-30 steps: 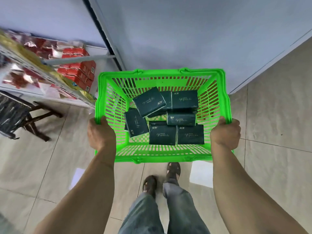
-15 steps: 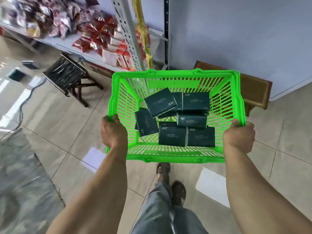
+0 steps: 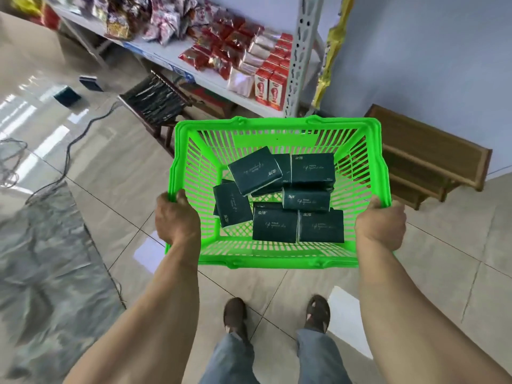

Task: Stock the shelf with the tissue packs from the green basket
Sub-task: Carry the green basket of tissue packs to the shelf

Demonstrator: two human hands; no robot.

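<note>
Evidently light and soft, the tissue packs (image 3: 282, 200) lie loose inside the green basket (image 3: 277, 126), just before the shelf (image 3: 210, 79). Left hand (image 3: 177, 220) and right hand (image 3: 381, 225) grip the basket's side rims; each pack should pinch easily across its flat faces.

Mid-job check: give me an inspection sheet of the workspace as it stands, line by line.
Surface: tiled floor, glossy, with a grey sheet spread on the left.
Job's things: green basket carried off the floor; dark tissue packs loose inside, some overlapping. None on the shelf yet.
Clutter: two small dark items on the floor at left; a dark folding stool by the shelf.
Grippers: left hand and right hand each grip a side rim of the basket.
Cables: a cable trails across the floor at left.
Surroundings: shelf holds red and white snack packets; a wooden bench against the wall at right.
</note>
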